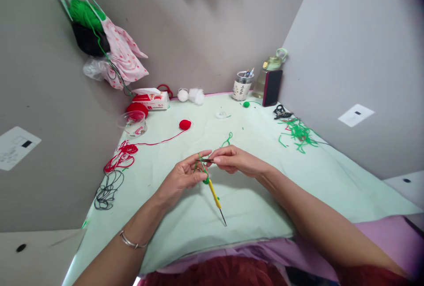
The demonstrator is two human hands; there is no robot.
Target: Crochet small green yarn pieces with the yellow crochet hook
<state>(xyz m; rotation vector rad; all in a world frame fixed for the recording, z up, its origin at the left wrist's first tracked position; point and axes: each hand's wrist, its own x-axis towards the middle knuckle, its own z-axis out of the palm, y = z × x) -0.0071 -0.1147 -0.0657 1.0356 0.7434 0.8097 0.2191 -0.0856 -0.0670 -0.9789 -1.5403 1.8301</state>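
Observation:
My left hand is closed on a small piece of green crochet work, pinched between thumb and fingers. A crochet hook with a yellow handle hangs down from that piece, its thin metal end pointing toward me. Green yarn runs up over my left fingers. My right hand pinches a thin dark metal tool, which lies across the yarn at my left fingers; its exact kind is hard to make out. A loop of green yarn lies just beyond my right hand.
On the left are red yarn, black cord, a clear tub and a tissue box. A red ball lies mid-table. Behind stand a pen cup, phone and bottle. Green scraps lie right.

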